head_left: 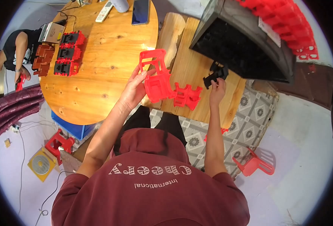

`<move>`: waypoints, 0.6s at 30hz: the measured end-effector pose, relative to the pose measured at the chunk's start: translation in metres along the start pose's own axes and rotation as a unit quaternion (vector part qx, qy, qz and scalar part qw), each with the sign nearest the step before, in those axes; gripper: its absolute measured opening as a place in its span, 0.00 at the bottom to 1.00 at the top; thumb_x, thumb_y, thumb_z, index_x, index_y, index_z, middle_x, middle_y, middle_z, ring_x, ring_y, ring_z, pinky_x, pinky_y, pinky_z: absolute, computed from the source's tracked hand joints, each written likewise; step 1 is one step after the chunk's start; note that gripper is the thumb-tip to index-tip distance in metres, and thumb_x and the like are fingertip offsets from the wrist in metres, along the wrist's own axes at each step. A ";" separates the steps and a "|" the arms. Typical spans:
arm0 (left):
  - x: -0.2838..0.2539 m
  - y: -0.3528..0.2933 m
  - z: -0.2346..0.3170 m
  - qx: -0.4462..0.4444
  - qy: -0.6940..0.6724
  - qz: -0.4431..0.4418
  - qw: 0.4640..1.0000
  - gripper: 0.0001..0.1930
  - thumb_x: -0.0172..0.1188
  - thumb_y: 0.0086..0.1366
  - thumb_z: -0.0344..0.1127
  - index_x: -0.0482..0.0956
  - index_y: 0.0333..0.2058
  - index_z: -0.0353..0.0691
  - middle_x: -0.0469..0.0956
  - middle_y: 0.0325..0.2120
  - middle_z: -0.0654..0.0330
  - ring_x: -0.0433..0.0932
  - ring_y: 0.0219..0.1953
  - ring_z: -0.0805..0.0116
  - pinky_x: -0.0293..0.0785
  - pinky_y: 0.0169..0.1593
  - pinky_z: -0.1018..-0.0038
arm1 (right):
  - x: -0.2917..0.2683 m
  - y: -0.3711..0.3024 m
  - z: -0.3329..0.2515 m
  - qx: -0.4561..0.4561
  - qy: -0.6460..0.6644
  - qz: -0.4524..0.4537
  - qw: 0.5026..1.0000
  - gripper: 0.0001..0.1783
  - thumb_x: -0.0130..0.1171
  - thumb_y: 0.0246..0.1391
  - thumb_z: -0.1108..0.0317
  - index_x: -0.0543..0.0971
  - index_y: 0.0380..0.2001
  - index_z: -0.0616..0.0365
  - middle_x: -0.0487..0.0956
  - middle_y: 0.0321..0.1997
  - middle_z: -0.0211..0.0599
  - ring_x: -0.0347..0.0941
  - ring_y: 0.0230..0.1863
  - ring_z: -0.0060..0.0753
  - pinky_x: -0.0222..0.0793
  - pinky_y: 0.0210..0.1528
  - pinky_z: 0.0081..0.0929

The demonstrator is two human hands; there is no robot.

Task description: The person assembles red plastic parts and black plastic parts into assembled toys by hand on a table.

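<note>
My left hand (pixel 133 89) is closed on a red moulded plastic frame (pixel 159 87) with square openings, held up over the edge between the round table and the bench. A second red plastic piece (pixel 187 96) lies on the wooden bench just right of it. At the right, my right hand (pixel 217 92) pinches a black plastic part (pixel 213 78) by the mouth of a dark crate (pixel 230 51). The crate rests tipped toward me, and black pieces seem to fill its shadowed inside.
Red-and-black assemblies (pixel 67 53) stand in a row on the round table (pixel 106 71), beside brown-red pieces (pixel 43 60). A phone (pixel 140 12) and a remote (pixel 104 11) lie farther back. Stacked red parts (pixel 283 22) rise behind the crate. Another person's hand (pixel 23 73) holds something red at far left.
</note>
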State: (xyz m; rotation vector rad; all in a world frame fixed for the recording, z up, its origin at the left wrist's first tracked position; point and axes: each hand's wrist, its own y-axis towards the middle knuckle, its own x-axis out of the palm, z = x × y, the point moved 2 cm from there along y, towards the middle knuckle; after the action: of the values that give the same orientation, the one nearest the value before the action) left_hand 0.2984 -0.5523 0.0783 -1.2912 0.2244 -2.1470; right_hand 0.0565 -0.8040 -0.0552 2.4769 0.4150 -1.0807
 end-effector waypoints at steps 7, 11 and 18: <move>0.020 -0.031 0.046 0.032 0.035 -0.050 0.998 0.39 0.59 0.66 0.37 0.45 0.69 0.49 0.66 0.60 0.48 0.70 0.59 0.57 0.69 0.60 0.58 | -0.132 -0.008 -0.283 -0.366 0.172 -0.096 0.910 0.19 0.69 0.35 0.81 0.78 0.36 0.66 0.79 0.45 0.44 0.77 0.44 0.44 0.75 0.43 0.33; 0.027 -0.044 0.058 0.051 0.006 -0.071 0.996 0.41 0.60 0.64 0.32 0.44 0.69 0.48 0.66 0.59 0.49 0.71 0.57 0.62 0.69 0.60 0.65 | -0.123 -0.017 -0.326 -0.418 0.150 -0.121 0.888 0.19 0.68 0.35 0.80 0.78 0.37 0.66 0.78 0.46 0.42 0.76 0.40 0.43 0.75 0.38 0.34; 0.024 -0.056 0.072 0.078 0.018 -0.105 0.991 0.44 0.60 0.63 0.27 0.40 0.70 0.46 0.66 0.59 0.51 0.68 0.60 0.63 0.65 0.64 0.65 | -0.119 -0.028 -0.344 -0.439 0.083 -0.133 0.885 0.17 0.66 0.39 0.79 0.77 0.37 0.63 0.76 0.47 0.42 0.75 0.42 0.41 0.74 0.40 0.34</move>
State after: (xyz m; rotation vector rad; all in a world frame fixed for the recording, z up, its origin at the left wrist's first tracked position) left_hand 0.3282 -0.5105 0.1576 -1.2336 -0.0684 -2.3134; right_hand 0.1829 -0.6293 0.2396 1.7097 1.0539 -0.5560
